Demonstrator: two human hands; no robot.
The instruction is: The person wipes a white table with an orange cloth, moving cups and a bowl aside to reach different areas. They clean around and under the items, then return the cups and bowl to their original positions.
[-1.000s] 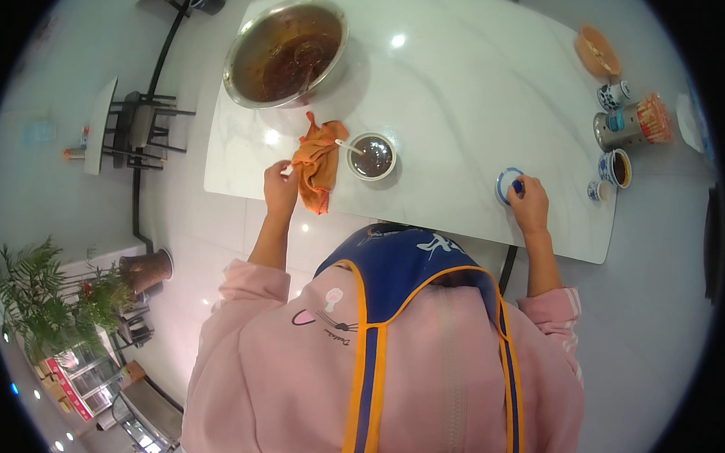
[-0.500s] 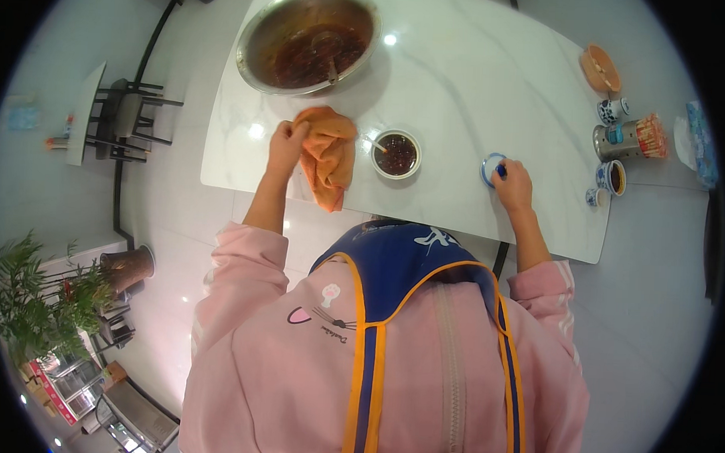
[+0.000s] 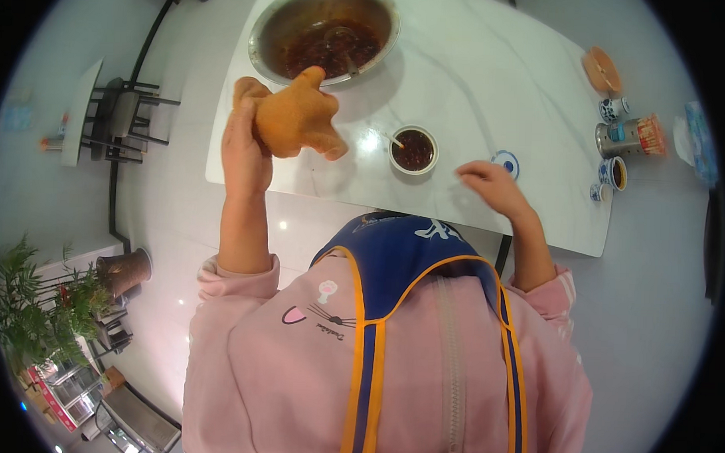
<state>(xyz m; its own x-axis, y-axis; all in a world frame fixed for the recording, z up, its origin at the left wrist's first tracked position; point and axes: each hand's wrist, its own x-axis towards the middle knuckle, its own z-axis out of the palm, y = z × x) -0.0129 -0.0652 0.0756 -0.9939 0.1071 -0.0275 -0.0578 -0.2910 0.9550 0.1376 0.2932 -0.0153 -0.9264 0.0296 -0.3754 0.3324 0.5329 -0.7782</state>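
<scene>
I see the left hand now has the orange fabric cloth lifted over the left of the white marbled table, gripped, crumpled, corners flopping. Right hand let go of the round blue-and-white lid; empty, fingers loosely out.

One desk carries one steel basin with one ladle, one white bowl with one spoon, one blue-and-white lid, three patterned pots, one metal canister and one orange tub. There is one left hand, one right hand and one orange cloth.
</scene>
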